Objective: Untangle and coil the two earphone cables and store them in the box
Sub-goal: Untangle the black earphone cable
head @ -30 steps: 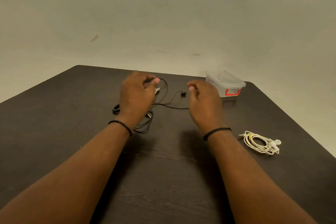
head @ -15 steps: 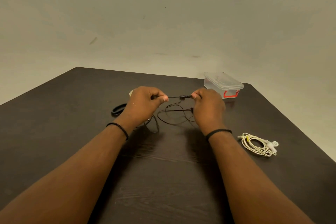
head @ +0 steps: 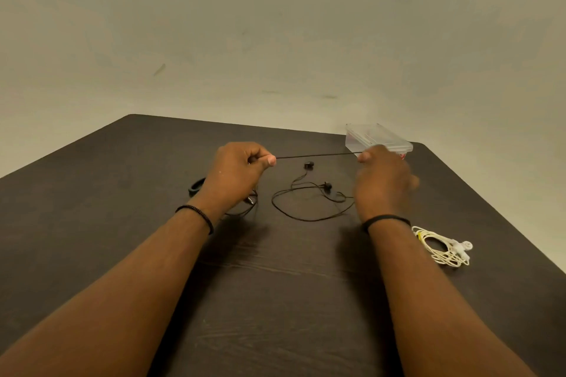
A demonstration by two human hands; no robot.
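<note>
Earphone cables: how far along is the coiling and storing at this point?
Done: the white earphones lie coiled on the table. In hand: left hand and right hand pinch a taut stretch of the black earphones. Left: coiling those, storing both in the closed box.

Just one camera here, worn on the person's head, so nothing overlapped with a second view. It looked forward and down across a dark table [head: 275, 300], wide-angle, with both forearms reaching in from the bottom edge. The hands sat close, mid-frame; the table's far edge and a plain wall [head: 275, 24] filled the upper half
</note>
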